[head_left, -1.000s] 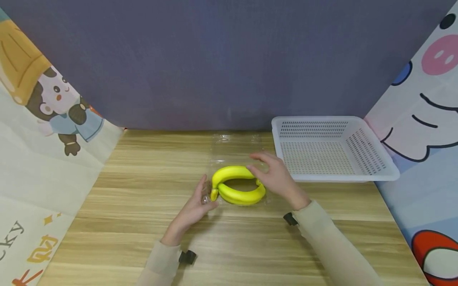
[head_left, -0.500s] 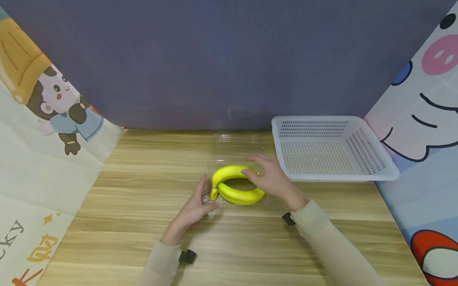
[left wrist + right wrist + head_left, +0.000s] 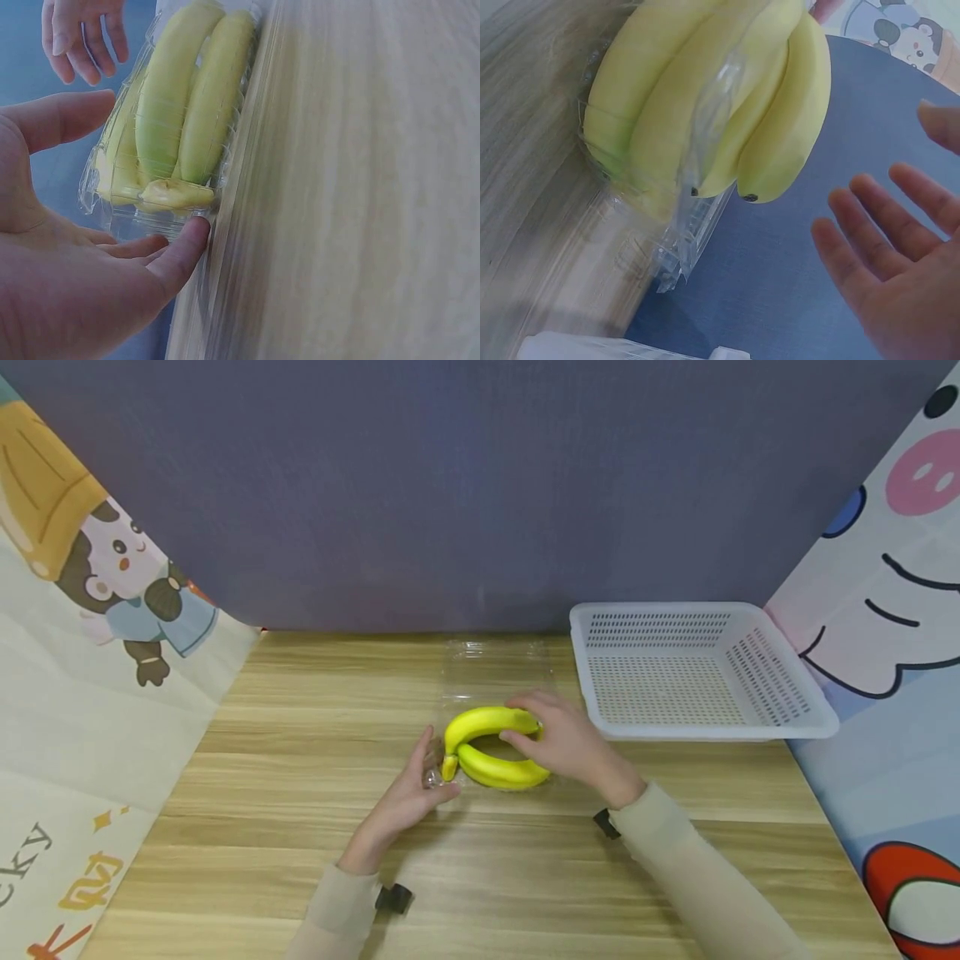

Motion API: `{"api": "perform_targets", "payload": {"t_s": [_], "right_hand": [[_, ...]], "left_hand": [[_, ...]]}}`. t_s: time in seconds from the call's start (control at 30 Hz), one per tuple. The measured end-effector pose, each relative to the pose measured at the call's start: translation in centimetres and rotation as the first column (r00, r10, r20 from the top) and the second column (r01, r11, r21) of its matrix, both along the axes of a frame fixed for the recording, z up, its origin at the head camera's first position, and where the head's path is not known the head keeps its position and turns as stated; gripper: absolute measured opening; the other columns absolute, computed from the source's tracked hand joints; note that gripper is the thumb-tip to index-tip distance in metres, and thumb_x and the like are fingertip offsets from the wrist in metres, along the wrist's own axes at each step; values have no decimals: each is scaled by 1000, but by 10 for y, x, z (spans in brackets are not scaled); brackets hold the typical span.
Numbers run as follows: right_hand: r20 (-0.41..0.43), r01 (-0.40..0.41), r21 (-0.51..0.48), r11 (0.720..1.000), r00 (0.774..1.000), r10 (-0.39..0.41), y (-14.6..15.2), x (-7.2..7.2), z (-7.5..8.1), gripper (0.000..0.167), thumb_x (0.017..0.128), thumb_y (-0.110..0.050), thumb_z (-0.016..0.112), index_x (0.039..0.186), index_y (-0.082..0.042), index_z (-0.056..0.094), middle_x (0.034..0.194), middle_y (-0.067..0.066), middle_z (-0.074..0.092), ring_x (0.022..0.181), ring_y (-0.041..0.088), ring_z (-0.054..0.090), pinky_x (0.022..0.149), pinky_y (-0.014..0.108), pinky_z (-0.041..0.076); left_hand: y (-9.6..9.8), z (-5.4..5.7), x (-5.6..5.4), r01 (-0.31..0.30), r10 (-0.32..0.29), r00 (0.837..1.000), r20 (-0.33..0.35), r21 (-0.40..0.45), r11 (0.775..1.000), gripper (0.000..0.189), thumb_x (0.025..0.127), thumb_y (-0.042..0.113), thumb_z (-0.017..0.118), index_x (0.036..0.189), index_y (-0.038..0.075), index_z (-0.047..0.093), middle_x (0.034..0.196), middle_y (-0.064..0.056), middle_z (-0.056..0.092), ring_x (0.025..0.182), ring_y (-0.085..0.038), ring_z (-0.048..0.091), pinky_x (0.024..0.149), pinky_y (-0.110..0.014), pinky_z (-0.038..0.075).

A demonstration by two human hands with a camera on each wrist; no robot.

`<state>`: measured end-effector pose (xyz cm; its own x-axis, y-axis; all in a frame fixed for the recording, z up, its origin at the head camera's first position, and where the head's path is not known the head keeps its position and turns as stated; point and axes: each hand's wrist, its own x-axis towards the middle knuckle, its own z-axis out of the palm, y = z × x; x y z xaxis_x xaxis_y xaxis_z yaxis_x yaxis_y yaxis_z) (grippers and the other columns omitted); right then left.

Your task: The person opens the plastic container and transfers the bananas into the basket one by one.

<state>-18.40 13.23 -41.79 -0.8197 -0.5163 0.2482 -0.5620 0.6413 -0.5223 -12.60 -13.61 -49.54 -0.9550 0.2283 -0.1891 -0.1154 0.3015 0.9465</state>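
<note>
Several yellow bananas (image 3: 501, 772) lie in a clear plastic clamshell container (image 3: 161, 225), their stem ends toward the left. The container's see-through lid (image 3: 497, 672) lies folded back behind them. At the container's left end is my left hand (image 3: 405, 793), thumb and fingers spread; one fingertip touches the wall near the stems in the left wrist view. My right hand (image 3: 566, 739) is over the bananas' right ends in the head view. In the right wrist view its fingers are spread, with a gap between them and the banana tips (image 3: 761, 187).
A white perforated plastic basket (image 3: 675, 693) stands at the back right of the wooden table (image 3: 315, 718). A dark grey panel (image 3: 420, 502) closes off the back, and printed cartoon sheets (image 3: 165, 610) flank both sides.
My right hand has shifted slightly left and toward me over the bananas' right ends, its fingers drawn a little closer together. My left hand and the container look unmoved.
</note>
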Motion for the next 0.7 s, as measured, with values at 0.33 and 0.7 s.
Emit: {"api": "perform_targets", "payload": {"t_s": [0.33, 0.7], "right_hand": [[-116, 30, 111, 993, 993, -17, -5, -2, -6, 48, 91, -39, 75, 128, -8, 68, 128, 9, 68, 121, 30, 61, 104, 49, 50], [-176, 59, 176, 983, 984, -27, -14, -8, -12, 51, 89, -43, 76, 125, -8, 69, 127, 9, 67, 120, 30, 61, 104, 47, 50]], "left_hand": [[0, -2, -1, 0, 0, 1000, -3, 5, 1000, 108, 89, 16, 76, 165, 17, -1, 168, -16, 17, 149, -42, 26, 117, -65, 25], [-1, -3, -1, 3, -3, 1000, -9, 1, 1000, 107, 90, 16, 75, 165, 18, -1, 168, -16, 17, 149, -42, 26, 117, -66, 24]]}}
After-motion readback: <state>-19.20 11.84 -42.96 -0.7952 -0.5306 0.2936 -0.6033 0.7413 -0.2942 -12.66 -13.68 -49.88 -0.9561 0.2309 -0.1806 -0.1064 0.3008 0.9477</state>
